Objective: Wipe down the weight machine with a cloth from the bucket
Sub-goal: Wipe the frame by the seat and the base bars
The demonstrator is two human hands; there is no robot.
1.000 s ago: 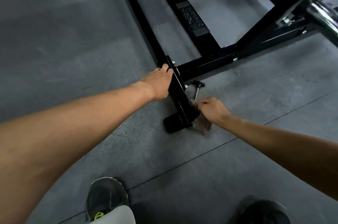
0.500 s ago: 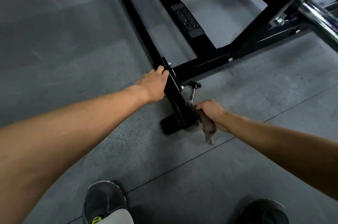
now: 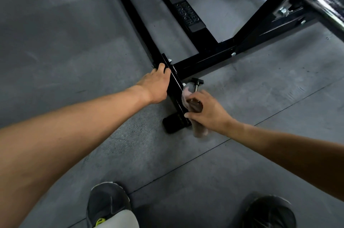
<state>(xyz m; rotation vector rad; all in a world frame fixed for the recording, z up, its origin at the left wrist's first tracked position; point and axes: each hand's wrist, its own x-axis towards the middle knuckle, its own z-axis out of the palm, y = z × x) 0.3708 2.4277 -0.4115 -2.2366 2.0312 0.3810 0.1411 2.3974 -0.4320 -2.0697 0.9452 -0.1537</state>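
The right hand (image 3: 206, 110) clutches the cloth (image 3: 186, 95) against the frame bar (image 3: 176, 89) just left of it, the bar's length leading away to the left hand (image 3: 157, 84) gripping it.

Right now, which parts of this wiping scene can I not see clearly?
1. Bucket: nowhere in the head view.
2. Cloth: mostly covered by the right hand; its lower end is blurred.
3. Left hand fingertips: hidden behind the black frame bar it grips.
4. Weight machine: upper part cut off by the top edge; the chrome bar is blurred.
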